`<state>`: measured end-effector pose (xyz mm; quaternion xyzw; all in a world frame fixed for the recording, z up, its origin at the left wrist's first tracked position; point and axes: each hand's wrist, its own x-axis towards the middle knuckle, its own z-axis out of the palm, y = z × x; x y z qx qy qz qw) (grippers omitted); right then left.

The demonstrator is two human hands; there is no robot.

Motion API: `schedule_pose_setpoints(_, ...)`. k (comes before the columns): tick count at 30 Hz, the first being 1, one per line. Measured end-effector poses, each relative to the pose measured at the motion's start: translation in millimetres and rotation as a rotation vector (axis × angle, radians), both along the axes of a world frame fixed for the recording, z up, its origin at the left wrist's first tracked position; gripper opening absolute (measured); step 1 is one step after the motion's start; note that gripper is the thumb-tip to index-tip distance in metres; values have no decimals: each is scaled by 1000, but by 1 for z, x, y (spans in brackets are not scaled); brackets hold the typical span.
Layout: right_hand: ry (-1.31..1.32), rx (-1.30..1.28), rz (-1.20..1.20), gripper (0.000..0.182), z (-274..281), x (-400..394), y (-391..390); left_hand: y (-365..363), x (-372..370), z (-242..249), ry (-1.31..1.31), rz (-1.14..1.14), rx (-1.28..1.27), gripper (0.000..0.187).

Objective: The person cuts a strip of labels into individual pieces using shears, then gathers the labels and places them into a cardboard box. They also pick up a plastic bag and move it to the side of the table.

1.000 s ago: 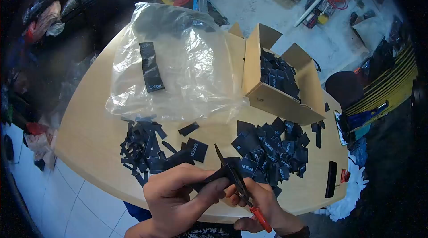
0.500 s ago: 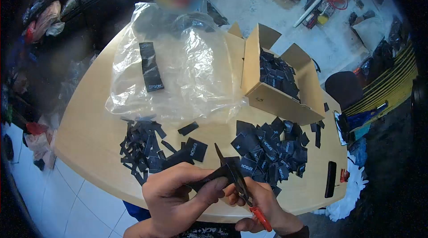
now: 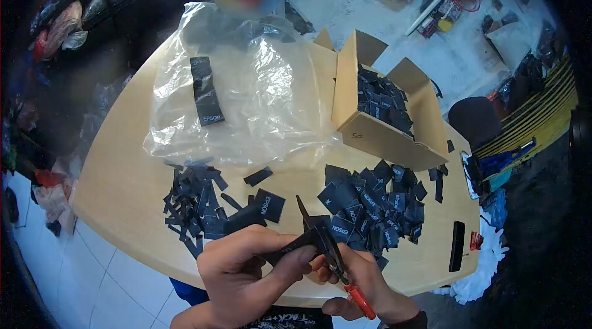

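Note:
My left hand point(image 3: 243, 264) pinches a black fabric strip point(image 3: 295, 244) between thumb and fingers. Red-handled scissors point(image 3: 357, 299) are gripped in my right hand point(image 3: 373, 286). Their blades straddle the strip's right end, one blade pointing up past it. Part of the strip is hidden by my left fingers. Just beyond my right hand is a heap of black labels point(image 3: 370, 205), many printed EPSON. Past my left hand lies a heap of narrow black offcuts point(image 3: 194, 199), beside a larger EPSON piece point(image 3: 269, 205).
A clear plastic bag point(image 3: 280, 91) covers the table's far side, with a long EPSON strip point(image 3: 206, 91) on it. An open cardboard box point(image 3: 394, 145) full of black labels stands at the right. A black bar-shaped object point(image 3: 457, 247) lies near the right edge.
The view has shifted very slightly. Both hands, the strip and the scissors keep nearly the same pose.

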<state>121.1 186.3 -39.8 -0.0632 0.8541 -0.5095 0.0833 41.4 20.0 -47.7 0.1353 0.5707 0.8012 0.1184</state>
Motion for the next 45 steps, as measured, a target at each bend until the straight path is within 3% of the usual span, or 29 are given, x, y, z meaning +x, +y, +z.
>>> schedule_pose_setpoints(18,-40,-69,1,74,-1,1,2,1,2,-6,6,-7,80,15)
schedule_pose_setpoints(20,5,-44,3,73,0,0,1,-1,1,-7,71,-46,-15,15)
schedule_pose_setpoints(45,35,-17,-59,64,-7,3,1,2,-1,1,-37,-36,28,9)
